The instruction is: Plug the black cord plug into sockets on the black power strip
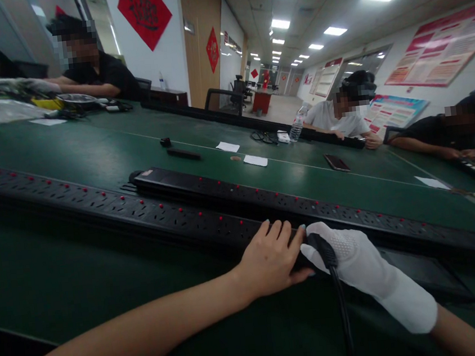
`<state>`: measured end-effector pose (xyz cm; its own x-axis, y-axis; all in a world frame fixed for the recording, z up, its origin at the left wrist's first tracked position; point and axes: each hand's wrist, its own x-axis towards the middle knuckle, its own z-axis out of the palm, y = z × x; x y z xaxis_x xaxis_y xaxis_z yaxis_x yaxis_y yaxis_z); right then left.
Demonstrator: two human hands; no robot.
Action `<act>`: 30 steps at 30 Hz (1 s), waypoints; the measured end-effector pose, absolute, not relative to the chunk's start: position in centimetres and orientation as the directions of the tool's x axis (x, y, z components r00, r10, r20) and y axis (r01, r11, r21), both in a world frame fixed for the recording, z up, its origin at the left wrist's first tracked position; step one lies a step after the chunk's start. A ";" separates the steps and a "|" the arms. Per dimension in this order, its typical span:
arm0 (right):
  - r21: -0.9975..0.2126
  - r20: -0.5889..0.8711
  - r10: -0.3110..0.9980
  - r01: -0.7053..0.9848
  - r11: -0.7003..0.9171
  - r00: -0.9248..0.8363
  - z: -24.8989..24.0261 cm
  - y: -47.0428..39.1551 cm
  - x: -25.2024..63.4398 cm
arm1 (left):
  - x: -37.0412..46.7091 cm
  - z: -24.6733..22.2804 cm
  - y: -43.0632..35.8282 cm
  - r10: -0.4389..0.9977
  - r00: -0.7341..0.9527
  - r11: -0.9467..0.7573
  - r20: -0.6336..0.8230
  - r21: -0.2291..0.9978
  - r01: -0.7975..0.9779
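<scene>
My bare left hand [271, 256] rests over the end part of a long black power strip [152, 212] with red dots along it, fingers on its far side and thumb on the near side. Just right of it, my right hand [347, 254], in a white glove, is closed round a black plug [322, 248]. From the plug a thick black cable [343, 314] runs down toward the bottom edge. The plug's front is at the strip, partly hidden by my fingers. A second black power strip [265, 195] lies behind, roughly parallel.
On the green table [67, 139] lie a dark flat panel [428, 274] beside my right wrist, a phone [336, 162], white papers [255, 160], a water bottle [298, 123] and a plastic bag [9, 109]. Several people sit around the table's far side and ends.
</scene>
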<state>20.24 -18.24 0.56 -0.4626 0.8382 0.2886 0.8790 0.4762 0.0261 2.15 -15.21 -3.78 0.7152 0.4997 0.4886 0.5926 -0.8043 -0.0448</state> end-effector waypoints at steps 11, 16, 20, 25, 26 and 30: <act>-0.037 0.276 0.857 0.887 0.461 -0.434 0.1 -18.1 20.7 | 2.2 -3.9 -15.1 0.488 0.723 -0.805 0.489 -0.067 0.589; -0.008 0.295 0.857 0.895 0.446 -0.424 -0.1 -18.1 20.8 | 2.2 -3.9 -15.1 0.485 0.725 -0.808 0.489 -0.066 0.585; -0.010 0.310 0.853 0.895 0.445 -0.421 -0.2 -18.2 20.8 | 2.3 -3.8 -15.1 0.491 0.724 -0.808 0.485 -0.057 0.587; -0.015 0.307 0.856 0.897 0.441 -0.416 -0.1 -18.2 20.8 | 2.3 -3.9 -15.1 0.501 0.723 -0.809 0.475 -0.039 0.586; -0.017 0.308 0.855 0.896 0.445 -0.418 -0.1 -18.2 20.8 | 2.3 -3.9 -15.1 0.501 0.724 -0.810 0.474 -0.038 0.585; -0.025 0.325 0.841 0.885 0.464 -0.432 -0.1 -18.2 20.8 | 2.2 -3.9 -15.0 0.500 0.727 -0.811 0.470 -0.040 0.583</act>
